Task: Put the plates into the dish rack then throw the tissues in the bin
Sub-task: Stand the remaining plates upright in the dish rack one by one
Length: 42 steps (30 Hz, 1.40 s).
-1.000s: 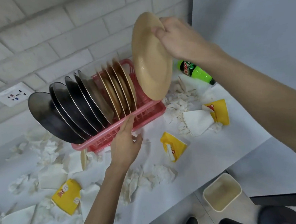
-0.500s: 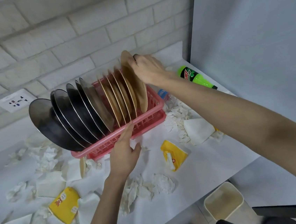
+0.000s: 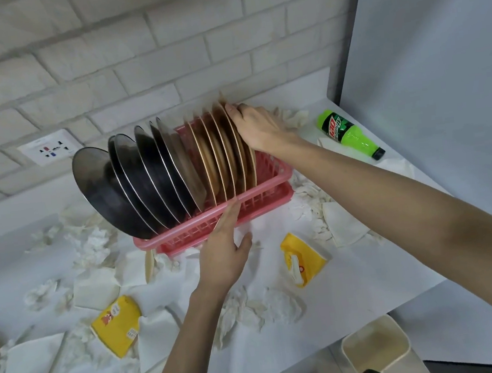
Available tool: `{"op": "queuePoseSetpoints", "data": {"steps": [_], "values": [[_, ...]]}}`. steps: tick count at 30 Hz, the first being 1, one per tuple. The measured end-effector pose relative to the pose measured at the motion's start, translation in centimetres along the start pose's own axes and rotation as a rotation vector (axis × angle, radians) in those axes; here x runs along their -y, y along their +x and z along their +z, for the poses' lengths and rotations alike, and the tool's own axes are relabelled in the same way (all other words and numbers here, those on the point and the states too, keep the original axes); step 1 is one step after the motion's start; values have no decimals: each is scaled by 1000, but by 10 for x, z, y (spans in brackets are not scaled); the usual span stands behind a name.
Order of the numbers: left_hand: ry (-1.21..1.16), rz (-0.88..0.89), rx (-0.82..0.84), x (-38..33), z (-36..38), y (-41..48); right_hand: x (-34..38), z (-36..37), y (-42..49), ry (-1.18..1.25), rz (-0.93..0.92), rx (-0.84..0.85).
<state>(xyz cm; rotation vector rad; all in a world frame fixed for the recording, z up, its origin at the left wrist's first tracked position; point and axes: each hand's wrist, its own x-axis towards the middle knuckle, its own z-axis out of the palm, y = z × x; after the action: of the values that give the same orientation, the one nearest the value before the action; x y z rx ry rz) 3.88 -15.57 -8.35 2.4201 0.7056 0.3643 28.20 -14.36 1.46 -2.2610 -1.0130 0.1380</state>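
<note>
- The tan plate [image 3: 251, 170], held high above the desk [image 3: 355, 281] a second ago, now stands upright in the last slot at the right end of the pink dish rack [image 3: 258, 200], just beside the other tan plates.
- The right hand [image 3: 258, 127] has come down with it. Its fingers [image 3: 232, 108] are still curled over the plate's top rim, so the plate is seated but not yet let go.
- The left hand [image 3: 224, 249] has not shifted. Its fingers [image 3: 231, 215] lie straight and together against the rack's front rim, bracing it.
- The steel plates [image 3: 107, 182] fill the rack's left half as before, leaning left.
- The plate half of the task looks near its end. A brownish object at the far left edge and a tan sliver under the rack's front could be further plates, but I cannot tell.
- The tissues [image 3: 269, 305] lie untouched, scattered across the desk around the rack. The bin [image 3: 377, 345] waits on the floor below the desk's near right corner, so the second half has not begun.
</note>
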Motion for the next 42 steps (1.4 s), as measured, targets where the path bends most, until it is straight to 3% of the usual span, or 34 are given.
{"op": "queuePoseSetpoints", "data": {"steps": [18,25,29,34,42], "values": [[-30,-17,7,-8,-8,-2,-12,-21,-17,-33,31,-8],[-262,-93,-54,-11,-21,-36,-23,-41,-53,-38,-63,-125],[-456,-202,-107,5,-38,-70,-9,-46,-91,139,-223,-172],[-608,-344,-262,38,-76,-116,40,-24,-140,438,-401,79],[-570,-561,-541,138,-152,-198,129,81,-194,429,-499,556]]}}
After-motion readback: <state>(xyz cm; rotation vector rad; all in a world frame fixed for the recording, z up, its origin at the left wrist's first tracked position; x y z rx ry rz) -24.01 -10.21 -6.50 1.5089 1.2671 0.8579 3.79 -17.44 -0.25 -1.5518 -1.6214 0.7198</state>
